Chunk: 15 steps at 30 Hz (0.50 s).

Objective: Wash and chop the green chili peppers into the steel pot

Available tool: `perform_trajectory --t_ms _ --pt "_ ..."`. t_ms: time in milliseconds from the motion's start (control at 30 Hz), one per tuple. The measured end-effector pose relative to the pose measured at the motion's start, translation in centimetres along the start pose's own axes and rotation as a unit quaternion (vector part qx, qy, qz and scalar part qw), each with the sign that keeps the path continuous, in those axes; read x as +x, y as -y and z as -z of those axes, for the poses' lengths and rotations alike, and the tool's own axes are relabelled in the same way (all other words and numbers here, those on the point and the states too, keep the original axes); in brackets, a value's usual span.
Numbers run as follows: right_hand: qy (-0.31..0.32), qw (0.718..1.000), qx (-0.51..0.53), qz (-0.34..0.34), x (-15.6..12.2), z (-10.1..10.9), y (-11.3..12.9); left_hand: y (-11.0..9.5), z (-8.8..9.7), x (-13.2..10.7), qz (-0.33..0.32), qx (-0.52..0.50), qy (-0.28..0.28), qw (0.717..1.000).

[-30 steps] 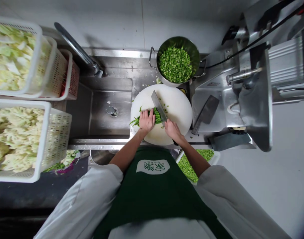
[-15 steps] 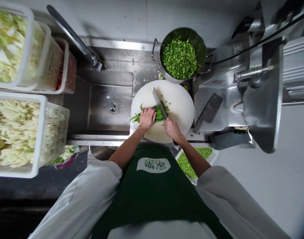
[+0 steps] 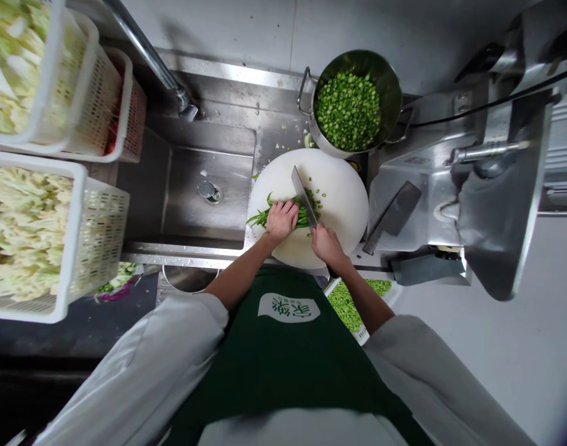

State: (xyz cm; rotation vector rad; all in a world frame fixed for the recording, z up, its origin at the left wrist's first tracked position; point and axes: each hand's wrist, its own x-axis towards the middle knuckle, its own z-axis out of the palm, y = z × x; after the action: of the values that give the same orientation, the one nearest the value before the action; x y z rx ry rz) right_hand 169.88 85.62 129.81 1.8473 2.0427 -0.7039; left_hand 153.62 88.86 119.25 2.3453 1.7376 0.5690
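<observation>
My left hand (image 3: pixel 282 219) is closed over a bunch of long thin green peppers (image 3: pixel 260 218), pressing it on the round white cutting board (image 3: pixel 343 192). Their curved ends stick out on the left. My right hand (image 3: pixel 327 243) grips a cleaver (image 3: pixel 304 193), its blade slanting across the bunch just right of my left fingers. Small cut pepper pieces (image 3: pixel 317 201) lie on the board to the right of the blade. Behind the board, a two-handled steel pot (image 3: pixel 392 93) holds a heap of chopped green pieces (image 3: pixel 347 111).
Left of the board is a steel sink (image 3: pixel 209 214) with a faucet (image 3: pixel 148 52). White baskets hold cauliflower (image 3: pixel 26 235) and cut cabbage (image 3: pixel 17 74). Another cleaver (image 3: pixel 395 210) lies at the right, beside a metal machine (image 3: pixel 501 198). Below the counter, a white basket (image 3: pixel 395 297) holds chopped green pieces.
The view has shifted and turned slightly, so the pot and board appear farther right. Both hands keep their holds on the peppers and the cleaver, with little movement against the board.
</observation>
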Motion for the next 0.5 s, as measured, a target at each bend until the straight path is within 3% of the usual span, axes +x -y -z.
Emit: perform_trajectory --t_ms 133,367,500 --pt "-0.011 1.0 0.0 0.003 1.6 0.4 0.5 0.0 0.0 0.1 0.004 0.003 0.002 1.0" --pt "0.012 0.999 -0.039 -0.006 -3.4 1.3 -0.2 -0.3 0.1 0.4 0.006 0.007 0.017 1.0" --pt "0.009 1.0 -0.026 0.0 -0.4 0.1 1.1 0.0 0.1 0.4 0.0 -0.002 0.016 1.0"
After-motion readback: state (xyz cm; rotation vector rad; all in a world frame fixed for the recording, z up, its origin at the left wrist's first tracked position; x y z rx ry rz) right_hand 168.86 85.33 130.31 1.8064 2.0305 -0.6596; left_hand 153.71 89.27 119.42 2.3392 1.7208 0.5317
